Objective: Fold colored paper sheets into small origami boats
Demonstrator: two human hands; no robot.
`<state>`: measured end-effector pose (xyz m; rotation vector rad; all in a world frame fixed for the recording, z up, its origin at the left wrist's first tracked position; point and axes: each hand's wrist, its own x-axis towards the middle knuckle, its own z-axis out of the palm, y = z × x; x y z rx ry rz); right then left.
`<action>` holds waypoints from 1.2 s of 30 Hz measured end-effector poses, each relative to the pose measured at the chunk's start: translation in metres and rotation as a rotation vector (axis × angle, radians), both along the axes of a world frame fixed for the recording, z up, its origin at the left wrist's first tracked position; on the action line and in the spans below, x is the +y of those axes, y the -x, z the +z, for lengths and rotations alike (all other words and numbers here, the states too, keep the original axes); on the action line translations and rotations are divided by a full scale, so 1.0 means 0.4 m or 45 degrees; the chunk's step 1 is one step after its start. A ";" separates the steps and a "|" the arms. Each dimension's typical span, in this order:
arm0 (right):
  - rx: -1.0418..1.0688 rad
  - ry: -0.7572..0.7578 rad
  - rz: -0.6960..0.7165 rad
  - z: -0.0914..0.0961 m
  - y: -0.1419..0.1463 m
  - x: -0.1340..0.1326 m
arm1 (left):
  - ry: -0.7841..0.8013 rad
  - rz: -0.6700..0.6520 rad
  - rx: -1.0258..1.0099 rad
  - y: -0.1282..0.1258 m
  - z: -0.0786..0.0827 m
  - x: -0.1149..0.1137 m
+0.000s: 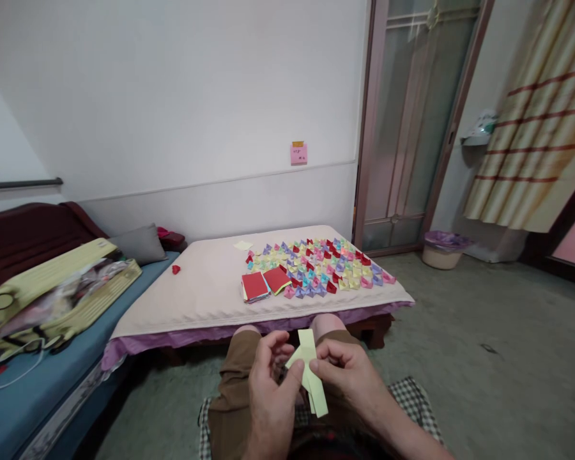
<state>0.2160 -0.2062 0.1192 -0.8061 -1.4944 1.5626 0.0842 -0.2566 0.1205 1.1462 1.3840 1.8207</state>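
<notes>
Over my lap I hold a folded pale yellow strip of paper (312, 375) between both hands. My left hand (271, 396) pinches its left side with thumb and fingers. My right hand (349, 377) pinches its right edge. On the low table (196, 300) in front lie rows of several small folded paper pieces in many colours (319, 267), and beside them two stacks of paper squares with red on top (264, 283).
A yellow sheet (243, 245) and a small red piece (176, 269) lie on the table. A sofa with a blue cushion (23, 396) and yellow bags (52, 294) stands left. A bin (443, 249) sits by the door; a curtain (531, 128) hangs at right.
</notes>
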 end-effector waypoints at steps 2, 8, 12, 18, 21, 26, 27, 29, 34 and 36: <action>-0.048 -0.073 -0.026 0.008 0.005 -0.008 | -0.055 0.084 0.147 0.003 0.004 -0.008; -0.206 -0.372 -0.103 0.004 0.015 -0.017 | -0.150 0.167 0.346 0.019 0.014 -0.023; -0.255 -0.447 -0.132 -0.004 0.019 -0.016 | -0.145 0.187 0.323 0.019 0.015 -0.021; -0.347 -0.593 -0.186 -0.006 0.023 -0.023 | -0.107 0.205 0.313 0.017 0.018 -0.014; -0.384 -0.666 -0.213 -0.011 0.023 -0.023 | -0.100 0.216 0.286 0.016 0.016 -0.015; -0.428 -0.723 -0.236 -0.016 0.025 -0.021 | -0.088 0.213 0.269 0.013 0.013 -0.014; -0.441 -0.741 -0.243 -0.016 0.026 -0.022 | -0.081 0.207 0.261 0.013 0.013 -0.011; -0.472 -0.789 -0.252 -0.018 0.026 -0.023 | -0.070 0.190 0.226 0.013 0.012 -0.006; -0.558 -0.932 -0.265 -0.030 0.027 -0.021 | -0.046 0.156 0.160 0.014 0.008 0.002; -0.564 -0.972 -0.272 -0.035 0.027 -0.019 | -0.046 0.157 0.155 0.013 0.006 0.002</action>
